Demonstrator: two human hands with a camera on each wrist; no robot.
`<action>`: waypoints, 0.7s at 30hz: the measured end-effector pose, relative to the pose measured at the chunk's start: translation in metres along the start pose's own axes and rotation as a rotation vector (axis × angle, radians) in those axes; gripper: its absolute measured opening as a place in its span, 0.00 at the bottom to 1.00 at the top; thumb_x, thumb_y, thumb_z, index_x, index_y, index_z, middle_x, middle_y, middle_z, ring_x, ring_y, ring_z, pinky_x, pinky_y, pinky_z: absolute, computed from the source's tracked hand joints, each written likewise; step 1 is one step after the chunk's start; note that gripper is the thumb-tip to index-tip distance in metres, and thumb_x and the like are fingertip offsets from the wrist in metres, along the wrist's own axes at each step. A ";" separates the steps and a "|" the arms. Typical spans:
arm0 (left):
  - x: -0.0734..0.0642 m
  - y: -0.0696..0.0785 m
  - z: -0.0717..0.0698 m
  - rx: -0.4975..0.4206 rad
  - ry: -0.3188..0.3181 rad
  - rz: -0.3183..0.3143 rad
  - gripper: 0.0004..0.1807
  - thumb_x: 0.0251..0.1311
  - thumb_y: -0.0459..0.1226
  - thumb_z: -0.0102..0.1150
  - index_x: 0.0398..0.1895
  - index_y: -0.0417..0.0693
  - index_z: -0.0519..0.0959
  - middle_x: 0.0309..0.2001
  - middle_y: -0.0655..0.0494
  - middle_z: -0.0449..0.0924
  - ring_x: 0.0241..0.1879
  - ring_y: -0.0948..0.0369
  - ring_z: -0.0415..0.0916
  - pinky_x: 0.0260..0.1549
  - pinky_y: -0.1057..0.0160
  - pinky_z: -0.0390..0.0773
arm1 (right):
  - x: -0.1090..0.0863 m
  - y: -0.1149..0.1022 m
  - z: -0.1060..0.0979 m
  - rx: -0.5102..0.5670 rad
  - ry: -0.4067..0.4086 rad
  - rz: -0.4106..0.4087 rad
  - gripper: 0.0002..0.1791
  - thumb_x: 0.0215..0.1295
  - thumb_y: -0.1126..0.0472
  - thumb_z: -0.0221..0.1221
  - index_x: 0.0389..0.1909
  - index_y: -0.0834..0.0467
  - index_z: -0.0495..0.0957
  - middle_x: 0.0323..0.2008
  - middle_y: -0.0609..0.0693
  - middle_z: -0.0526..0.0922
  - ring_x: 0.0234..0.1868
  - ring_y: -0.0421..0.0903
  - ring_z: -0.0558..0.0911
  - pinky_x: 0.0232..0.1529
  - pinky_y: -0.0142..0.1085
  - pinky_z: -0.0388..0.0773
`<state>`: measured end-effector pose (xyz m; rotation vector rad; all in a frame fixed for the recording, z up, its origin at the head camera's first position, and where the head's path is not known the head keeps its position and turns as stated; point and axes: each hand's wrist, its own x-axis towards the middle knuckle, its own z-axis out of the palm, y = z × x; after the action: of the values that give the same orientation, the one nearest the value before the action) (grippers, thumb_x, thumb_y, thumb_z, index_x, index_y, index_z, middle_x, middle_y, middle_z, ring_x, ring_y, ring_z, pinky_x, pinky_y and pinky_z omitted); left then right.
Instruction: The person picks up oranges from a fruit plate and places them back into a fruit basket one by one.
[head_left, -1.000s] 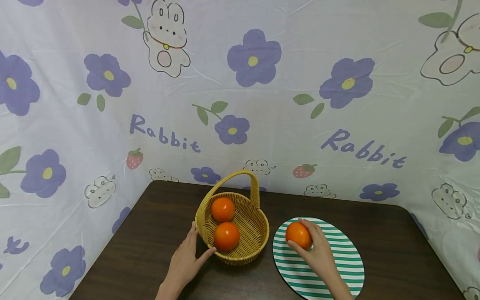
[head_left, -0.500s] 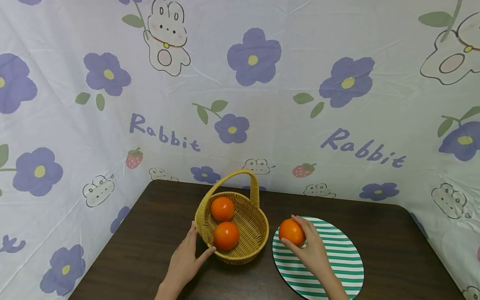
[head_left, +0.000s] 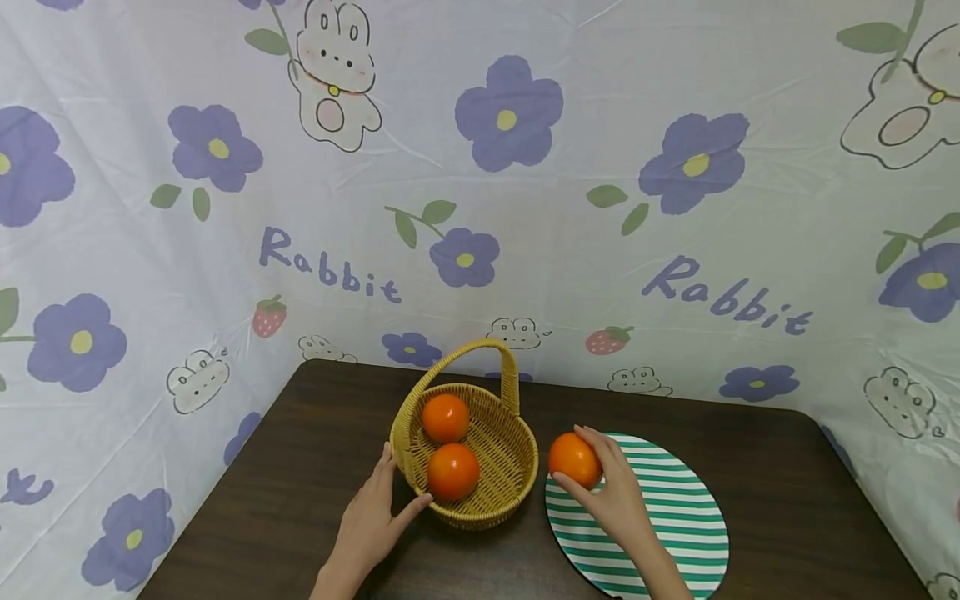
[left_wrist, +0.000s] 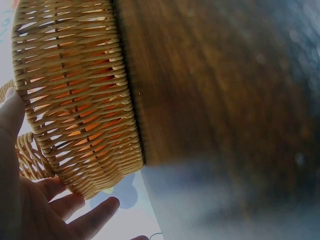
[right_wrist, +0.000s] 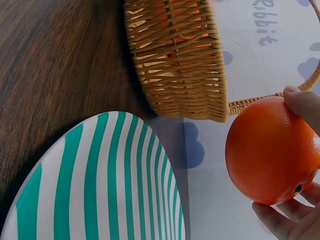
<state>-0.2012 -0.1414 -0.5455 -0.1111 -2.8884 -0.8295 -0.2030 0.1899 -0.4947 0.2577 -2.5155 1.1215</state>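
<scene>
In the head view my right hand (head_left: 619,500) holds an orange (head_left: 573,460) between thumb and fingers, over the left edge of a green-and-white striped plate (head_left: 678,508). The right wrist view shows this orange (right_wrist: 270,150) off the plate, a small green stem spot on it. To the left stands a yellow wicker basket (head_left: 506,467) with an arched handle. Two more oranges lie inside, one at the back (head_left: 446,418) and one nearer (head_left: 453,472). My left hand (head_left: 367,521) rests against the basket's left side, thumb at the rim, fingers fairly straight and spread.
A dark wooden table (head_left: 292,467) bears everything. Behind it and at its sides hangs a white cloth (head_left: 420,175) printed with purple flowers and rabbits. The basket handle (head_left: 510,367) rises above the rim, and a narrow gap separates basket and plate.
My right hand has carried the orange leftward and slightly away from me, from above the plate to its left edge near the basket. The left hand and the basket have stayed put.
</scene>
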 end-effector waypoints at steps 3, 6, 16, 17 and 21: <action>0.000 0.000 0.000 0.000 -0.004 -0.002 0.48 0.46 0.67 0.44 0.68 0.58 0.45 0.68 0.61 0.37 0.62 0.50 0.55 0.50 0.40 0.60 | 0.001 -0.001 0.001 0.003 -0.001 -0.010 0.36 0.43 0.43 0.64 0.57 0.41 0.64 0.56 0.47 0.65 0.48 0.50 0.73 0.41 0.47 0.75; 0.000 0.000 -0.001 -0.005 -0.007 -0.003 0.47 0.46 0.67 0.44 0.68 0.59 0.44 0.68 0.62 0.37 0.61 0.50 0.56 0.50 0.40 0.61 | 0.002 -0.002 0.001 0.003 0.002 -0.016 0.36 0.43 0.44 0.64 0.57 0.41 0.64 0.56 0.47 0.65 0.49 0.50 0.73 0.41 0.47 0.75; 0.001 0.000 -0.001 -0.004 -0.006 -0.003 0.47 0.46 0.67 0.45 0.68 0.60 0.44 0.68 0.62 0.37 0.61 0.49 0.57 0.50 0.41 0.62 | 0.005 -0.008 0.004 0.018 -0.005 -0.015 0.36 0.43 0.43 0.64 0.57 0.41 0.64 0.57 0.47 0.65 0.51 0.50 0.71 0.42 0.48 0.74; 0.001 0.000 -0.001 -0.005 -0.005 -0.003 0.47 0.46 0.67 0.45 0.68 0.60 0.45 0.68 0.61 0.37 0.61 0.50 0.57 0.50 0.41 0.61 | 0.005 -0.009 0.004 0.020 -0.003 -0.017 0.36 0.43 0.43 0.64 0.57 0.41 0.64 0.57 0.47 0.65 0.51 0.51 0.71 0.42 0.49 0.74; 0.000 0.000 -0.001 -0.008 -0.003 -0.001 0.47 0.46 0.67 0.45 0.68 0.59 0.45 0.69 0.60 0.39 0.61 0.50 0.56 0.50 0.40 0.61 | 0.006 -0.011 0.006 0.023 -0.004 -0.026 0.37 0.43 0.43 0.64 0.57 0.42 0.65 0.57 0.47 0.65 0.51 0.50 0.71 0.42 0.48 0.75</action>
<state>-0.2014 -0.1418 -0.5446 -0.1125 -2.8883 -0.8417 -0.2069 0.1778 -0.4881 0.2975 -2.4964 1.1421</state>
